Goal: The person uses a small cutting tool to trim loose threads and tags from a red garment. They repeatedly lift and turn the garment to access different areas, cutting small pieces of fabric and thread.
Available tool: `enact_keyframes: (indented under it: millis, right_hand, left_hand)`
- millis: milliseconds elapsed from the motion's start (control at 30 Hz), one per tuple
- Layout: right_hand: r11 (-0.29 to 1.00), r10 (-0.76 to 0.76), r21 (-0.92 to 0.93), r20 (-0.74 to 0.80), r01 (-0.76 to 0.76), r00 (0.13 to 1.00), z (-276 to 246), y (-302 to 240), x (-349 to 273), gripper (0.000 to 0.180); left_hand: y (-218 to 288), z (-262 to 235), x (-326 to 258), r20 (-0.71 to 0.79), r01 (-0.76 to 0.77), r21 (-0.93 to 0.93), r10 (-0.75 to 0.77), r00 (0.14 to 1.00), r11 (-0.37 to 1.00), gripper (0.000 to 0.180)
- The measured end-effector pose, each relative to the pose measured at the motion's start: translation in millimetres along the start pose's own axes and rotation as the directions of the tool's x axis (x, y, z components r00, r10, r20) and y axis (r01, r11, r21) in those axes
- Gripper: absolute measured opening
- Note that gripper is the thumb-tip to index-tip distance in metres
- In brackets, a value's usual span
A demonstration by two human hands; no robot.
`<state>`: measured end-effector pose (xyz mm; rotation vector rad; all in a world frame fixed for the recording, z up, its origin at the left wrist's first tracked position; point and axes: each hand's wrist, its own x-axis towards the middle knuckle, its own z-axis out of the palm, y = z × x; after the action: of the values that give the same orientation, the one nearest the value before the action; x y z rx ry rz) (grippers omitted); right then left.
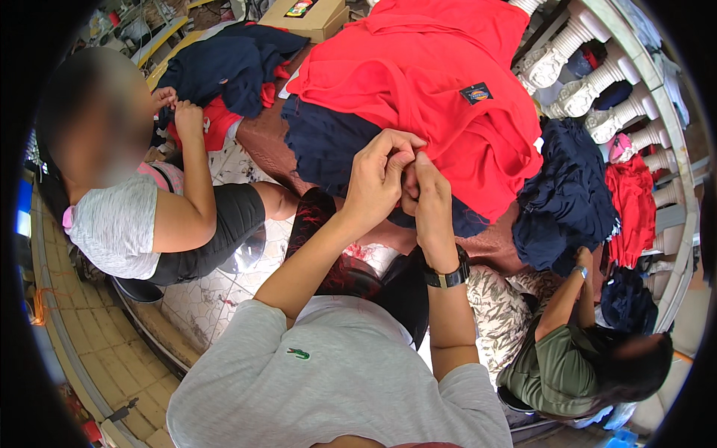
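Observation:
My left hand (382, 175) and my right hand (432, 196) meet in front of me, fingers pinched together and fingertips almost touching. Whatever lies between the fingers is too small or hidden to make out. Just beyond them a red garment (373, 75) is spread over the pile, with a dark label patch (476, 93) on it. Beneath it, navy cloth (325, 142) shows a wavy raw edge. A dark watch (448, 278) is on my right wrist.
At the left a seated person (112, 187) holds both hands close together beside navy garments (224, 63). Another person (567, 351) at the right reaches to a navy pile (567, 194). White balusters (575, 37) line the right side; a cardboard box (306, 19) stands at the back.

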<state>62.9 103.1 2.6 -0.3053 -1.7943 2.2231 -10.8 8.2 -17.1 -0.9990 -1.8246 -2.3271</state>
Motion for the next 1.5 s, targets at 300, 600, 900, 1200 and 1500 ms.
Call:
enact_keyframes:
  millis: [300,600,900,1200,1500]
  right_hand:
    - [0.825,-0.338,-0.517,-0.130,0.227,0.932,-9,-19,-4,0.033]
    - [0.982,-0.188,-0.026,-0.044,0.187,0.981,-24,-37,5,0.019]
    - [0.958,-0.286,0.031,0.017,0.285,0.958,-30,-43,7,0.016]
    - [0.888,-0.367,-0.308,-0.027,0.342,0.930,-36,-33,3,0.015]
    - [0.883,-0.354,-0.333,-0.013,0.330,0.935,-36,-43,-2,0.015]
  left_hand:
    - [-4,-23,-20,0.167,-0.194,-0.062,0.202,0.965,0.979,0.010]
    - [4,-14,-7,-0.054,-0.137,0.149,0.146,0.988,0.979,0.024]
    - [34,-5,16,-0.064,-0.214,0.489,0.279,0.958,0.846,0.009]
    - [35,8,10,0.019,-0.106,0.237,0.105,0.994,0.966,0.014]
    - [35,7,18,0.117,-0.539,0.484,0.560,0.820,0.689,0.008]
